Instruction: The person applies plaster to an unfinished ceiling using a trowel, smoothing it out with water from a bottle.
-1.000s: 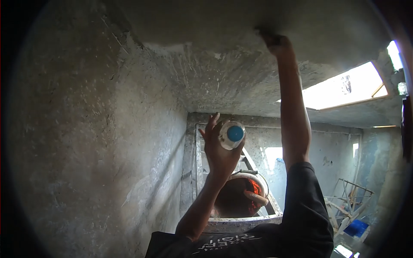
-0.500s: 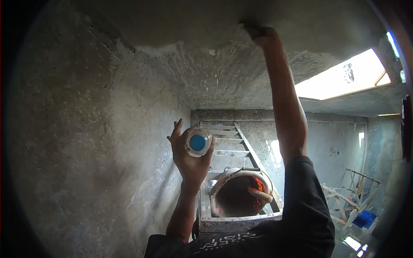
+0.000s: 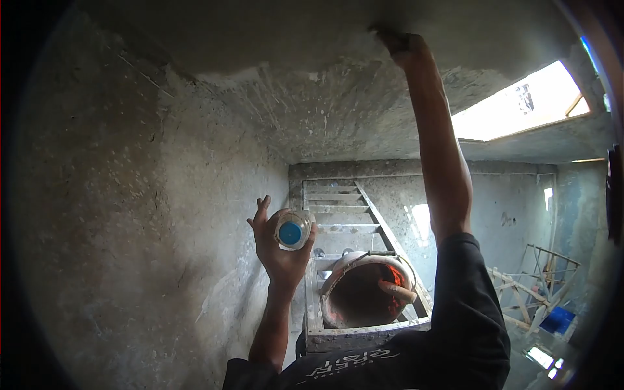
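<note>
Left hand (image 3: 281, 250) wraps a clear plastic bottle (image 3: 293, 230) w/ blue cap, held over the bucket (image 3: 364, 289). Probably light, slippery; grip mid-body. Right hand (image 3: 402, 45) presses on ceiling (image 3: 312, 110), fingers closed on sth unclear.

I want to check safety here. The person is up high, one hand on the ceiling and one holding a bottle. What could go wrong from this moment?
1. Both hands are busy: the right hand presses on the ceiling, the left hand holds the bottle. Neither grips the ladder, so a slip could mean a fall.
2. The bottle may drop from the fingers.
3. The bucket sits on the ladder top and could be knocked off.
</note>
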The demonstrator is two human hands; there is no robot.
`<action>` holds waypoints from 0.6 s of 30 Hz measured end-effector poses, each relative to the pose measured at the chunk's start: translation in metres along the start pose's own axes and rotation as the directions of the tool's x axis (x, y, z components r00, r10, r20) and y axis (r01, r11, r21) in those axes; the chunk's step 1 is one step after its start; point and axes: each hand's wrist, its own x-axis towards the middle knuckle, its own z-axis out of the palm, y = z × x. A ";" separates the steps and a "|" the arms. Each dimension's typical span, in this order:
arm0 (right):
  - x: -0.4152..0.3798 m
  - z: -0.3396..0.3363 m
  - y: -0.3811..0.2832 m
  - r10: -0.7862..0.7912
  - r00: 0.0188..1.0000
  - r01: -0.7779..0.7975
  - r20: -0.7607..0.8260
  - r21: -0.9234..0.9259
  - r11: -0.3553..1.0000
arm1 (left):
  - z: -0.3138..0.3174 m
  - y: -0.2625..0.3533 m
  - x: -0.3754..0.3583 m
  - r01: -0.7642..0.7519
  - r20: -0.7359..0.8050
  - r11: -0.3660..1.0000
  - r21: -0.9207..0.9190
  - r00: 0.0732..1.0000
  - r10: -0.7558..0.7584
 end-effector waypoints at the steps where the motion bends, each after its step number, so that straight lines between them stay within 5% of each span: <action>1: -0.011 -0.002 -0.001 -0.042 0.999 0.042 0.024 -0.021 0.999 | -0.001 -0.001 -0.002 0.008 -0.002 1.000 0.011 1.000 -0.008; 5: -0.034 -0.026 0.029 -0.037 0.988 0.014 -0.148 -0.155 0.988 | -0.002 -0.005 -0.007 0.005 -0.013 0.999 0.039 1.000 -0.005; 8: -0.025 -0.028 0.040 0.030 0.980 -0.046 -0.196 -0.080 0.996 | -0.002 -0.006 -0.009 -0.019 0.005 0.999 0.049 1.000 0.019; 13: -0.012 -0.008 0.001 0.042 0.999 -0.039 -0.028 0.100 0.994 | -0.004 -0.001 -0.012 -0.018 -0.018 0.997 0.070 1.000 0.019; 17: -0.084 -0.038 0.000 -0.141 0.975 0.184 0.173 -0.263 0.947 | -0.007 0.002 -0.016 -0.060 -0.036 0.991 0.123 0.997 0.065; 18: -0.099 -0.070 0.004 -0.063 0.948 0.150 0.313 -0.263 0.953 | -0.009 0.002 -0.018 -0.065 -0.038 0.991 0.119 0.997 0.070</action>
